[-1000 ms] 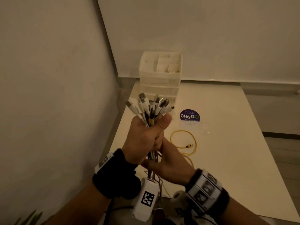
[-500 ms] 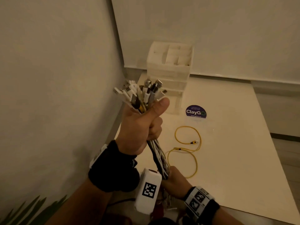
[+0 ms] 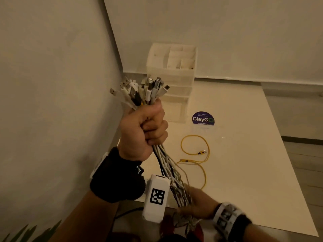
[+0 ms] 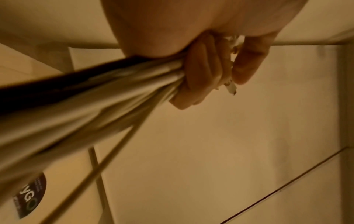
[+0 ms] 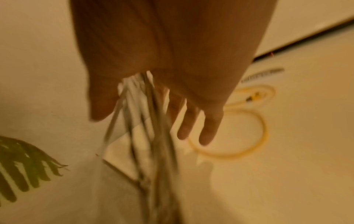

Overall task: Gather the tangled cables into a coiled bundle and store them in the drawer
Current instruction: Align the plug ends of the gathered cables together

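Observation:
My left hand (image 3: 145, 130) grips a thick bundle of white, grey and black cables (image 3: 167, 165) in a fist, held up above the table with the plugs (image 3: 141, 91) fanning out on top. The left wrist view shows those fingers (image 4: 203, 72) curled tight round the cables (image 4: 95, 98). Lower down, near the table's front edge, my right hand (image 3: 197, 201) is blurred on the hanging strands. In the right wrist view its fingers (image 5: 208, 128) look straight, with the cables (image 5: 153, 128) running between thumb and fingers. A white drawer unit (image 3: 174, 81) stands at the back, behind the plugs.
A loose yellow cable (image 3: 202, 152) lies looped on the cream table (image 3: 244, 154), also seen as the yellow cable (image 5: 264, 128) beyond my right fingers. A purple round sticker (image 3: 203, 118) sits before the drawers. A wall runs close on the left; plant leaves (image 5: 23, 163) hang below.
My left hand has lifted the bundle higher while my right hand has slid down the strands, away from the left fist, toward the table's front edge.

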